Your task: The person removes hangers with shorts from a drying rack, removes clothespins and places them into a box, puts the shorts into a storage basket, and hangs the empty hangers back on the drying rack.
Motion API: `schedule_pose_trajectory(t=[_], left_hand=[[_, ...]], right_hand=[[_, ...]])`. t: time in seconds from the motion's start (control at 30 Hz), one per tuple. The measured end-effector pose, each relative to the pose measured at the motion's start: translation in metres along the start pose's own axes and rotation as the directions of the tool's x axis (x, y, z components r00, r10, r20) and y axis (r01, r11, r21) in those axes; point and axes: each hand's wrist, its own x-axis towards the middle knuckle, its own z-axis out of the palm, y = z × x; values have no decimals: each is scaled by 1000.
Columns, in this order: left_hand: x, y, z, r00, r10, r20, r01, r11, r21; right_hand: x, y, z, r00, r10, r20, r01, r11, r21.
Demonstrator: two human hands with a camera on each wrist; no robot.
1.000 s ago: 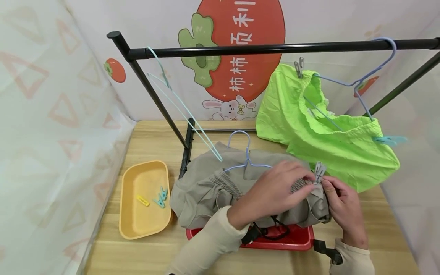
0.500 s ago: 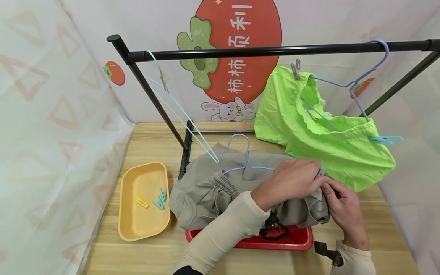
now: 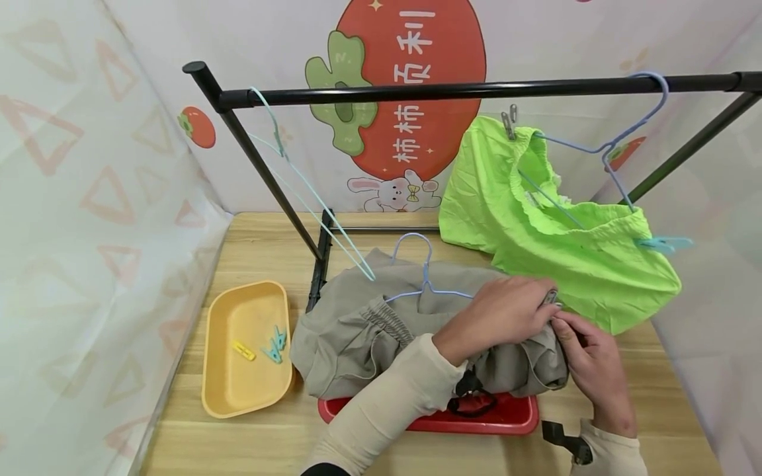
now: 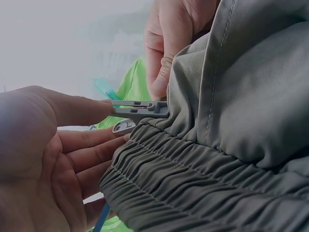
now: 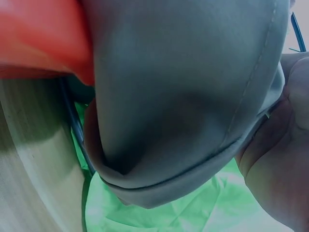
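"What have our hands got?"

"Our left hand (image 3: 506, 311) pinches a grey clip (image 4: 140, 114) on the grey garment (image 3: 345, 350), about three o'clock from its middle; our right hand (image 3: 595, 370) grips cloth just beside."

"So we're clipping it to the blue hanger (image 3: 427, 271)?"

"Seemingly; next we'd want the clip seated firmly, then our left pinch eased."

"And around the garment?"

"Green garment (image 3: 553, 254) at two o'clock, red tray (image 3: 512, 426) at six, yellow tray (image 3: 250, 390) at nine."

matt grey cloth garment (image 3: 336, 350), ridged gathered waistband (image 4: 193, 171), smooth grey plastic clothespin (image 4: 145, 115), glossy red plastic tray (image 3: 470, 425), wood-grain tabletop (image 3: 238, 446)
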Motion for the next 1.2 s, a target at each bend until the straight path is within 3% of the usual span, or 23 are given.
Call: schedule_pose_trajectory(t=[0.23, 0.5, 0.8, 1.1, 1.2], left_hand=[[-6, -4, 1, 1000, 16, -21, -16, 1000, -19], [-8, -8, 4, 995, 42, -93, -46, 998, -43], [-15, -13, 0, 972, 101, -213, -131, 983, -128], [-31, -20, -6, 967, 125, -221, -168, 967, -189], [-38, -22, -7, 963, 141, -230, -195, 952, -235]], right_hand=[[1, -1, 0, 1000, 0, 22, 0, 1000, -11], [3, -1, 1, 999, -36, -3, 36, 994, -102], [3, 0, 1, 997, -70, -29, 65, 987, -147], [0, 4, 0, 998, -61, -29, 56, 988, -145], [0, 5, 0, 998, -62, -32, 57, 988, -141]])
